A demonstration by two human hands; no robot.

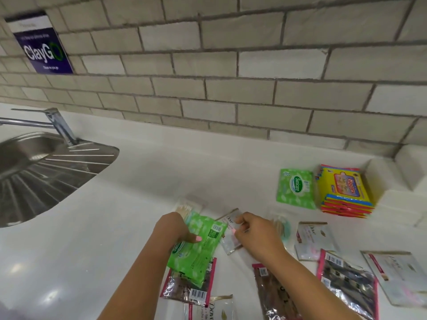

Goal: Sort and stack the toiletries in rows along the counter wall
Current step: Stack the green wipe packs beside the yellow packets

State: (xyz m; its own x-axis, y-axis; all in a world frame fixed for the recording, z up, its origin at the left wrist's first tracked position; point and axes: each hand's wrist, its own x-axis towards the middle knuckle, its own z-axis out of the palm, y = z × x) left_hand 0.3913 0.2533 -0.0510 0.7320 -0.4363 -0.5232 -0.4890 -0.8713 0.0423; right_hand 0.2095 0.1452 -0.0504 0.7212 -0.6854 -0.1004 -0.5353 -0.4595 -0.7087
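The green wipes pack [198, 245] is hanging over the loose sachets near the counter's front, the left hand [175, 229] gripping it, while the right hand [254, 232] is pinching a Dove sachet [231, 234] — two slick packets at once, and either could be slipping.
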